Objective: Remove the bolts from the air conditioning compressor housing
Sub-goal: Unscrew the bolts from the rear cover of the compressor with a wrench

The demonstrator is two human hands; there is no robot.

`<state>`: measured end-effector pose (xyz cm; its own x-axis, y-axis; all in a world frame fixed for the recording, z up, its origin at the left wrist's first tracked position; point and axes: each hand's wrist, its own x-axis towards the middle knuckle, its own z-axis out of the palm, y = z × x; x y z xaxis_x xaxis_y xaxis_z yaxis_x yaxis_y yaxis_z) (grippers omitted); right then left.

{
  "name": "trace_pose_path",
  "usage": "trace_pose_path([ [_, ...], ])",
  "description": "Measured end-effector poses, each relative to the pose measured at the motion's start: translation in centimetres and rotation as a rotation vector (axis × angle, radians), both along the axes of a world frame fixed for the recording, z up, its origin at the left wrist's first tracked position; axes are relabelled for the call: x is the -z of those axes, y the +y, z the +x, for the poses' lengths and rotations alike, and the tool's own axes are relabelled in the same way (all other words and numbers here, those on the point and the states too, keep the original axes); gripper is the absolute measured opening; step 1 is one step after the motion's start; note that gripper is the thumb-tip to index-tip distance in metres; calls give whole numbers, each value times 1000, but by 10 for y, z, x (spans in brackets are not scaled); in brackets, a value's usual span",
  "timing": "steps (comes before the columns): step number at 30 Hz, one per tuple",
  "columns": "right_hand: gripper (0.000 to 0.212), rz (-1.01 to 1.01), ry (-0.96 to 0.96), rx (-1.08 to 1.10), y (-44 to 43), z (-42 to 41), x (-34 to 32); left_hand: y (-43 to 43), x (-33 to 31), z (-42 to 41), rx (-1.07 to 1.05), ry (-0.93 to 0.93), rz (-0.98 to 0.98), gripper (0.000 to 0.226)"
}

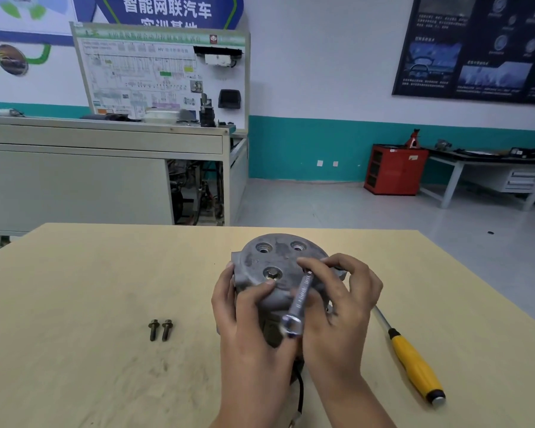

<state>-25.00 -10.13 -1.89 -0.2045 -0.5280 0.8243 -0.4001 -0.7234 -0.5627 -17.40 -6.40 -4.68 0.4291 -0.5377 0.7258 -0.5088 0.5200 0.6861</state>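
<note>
The grey metal compressor housing [277, 261] stands on the wooden table [105, 288] with its round face towards me. One bolt [271, 274] sits in the lower hole of the face; two upper holes are empty. My left hand [244, 304] grips the housing's left side, thumb on its face. My right hand [340, 291] holds a silver wrench [300, 301] whose far end is on the housing's right side under my fingers. Two removed bolts [160, 329] lie side by side on the table to the left.
A yellow-handled screwdriver [414, 362] lies on the table to the right of my hands. A black cable [300, 393] runs from under the housing towards me. Beyond the table stand a grey training bench, a red cabinet and a workbench.
</note>
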Motion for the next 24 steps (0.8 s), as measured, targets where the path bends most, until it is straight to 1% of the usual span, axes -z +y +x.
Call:
trace_pose_path([
  [3, 20, -25, -32, -31, 0, -2, 6, 0, 2, 1, -12, -16, -2, 68],
  [4, 24, -23, -84, -50, 1, -2, 5, 0, 2, 2, -20, -28, -11, 67],
  [5, 30, -10, -166, -77, 2, -1, 3, 0, 1, 2, -24, -31, -14, 65],
  [6, 30, 17, -270, -101, 1, -1, 0, 0, 0, 2, -28, -33, -16, 64],
  [8, 26, 111, -453, -118, -3, -2, -6, 0, -1, 2, -32, -44, -18, 65],
  [9, 26, 181, -502, -112, -7, -3, -10, 0, -1, 2, -31, -46, -16, 67],
  [11, 28, 341, -532, -120, -16, -8, -18, 0, -1, 2, -27, -54, -23, 72],
  [13, 36, 475, -502, -137, -25, -11, -27, 0, 1, 2, -33, -60, -26, 73],
  [15, 39, 569, -428, -174, -33, -15, -37, 0, 2, 2, -43, -69, -34, 74],
  [16, 39, 613, -366, -193, -37, -16, -42, 0, 4, 2, -47, -74, -42, 72],
  [18, 35, 715, -175, -216, -45, -18, -51, 0, 5, 3, -55, -73, -51, 65],
  [19, 32, 761, -88, -222, -47, -18, -54, 0, 5, 3, -58, -69, -46, 65],
  [21, 29, 814, 23, -233, -48, -15, -60, 0, 4, 4, -64, -68, -45, 67],
  [24, 27, 796, 123, -199, -45, -10, -65, 2, 1, 5, -57, -64, -50, 61],
])
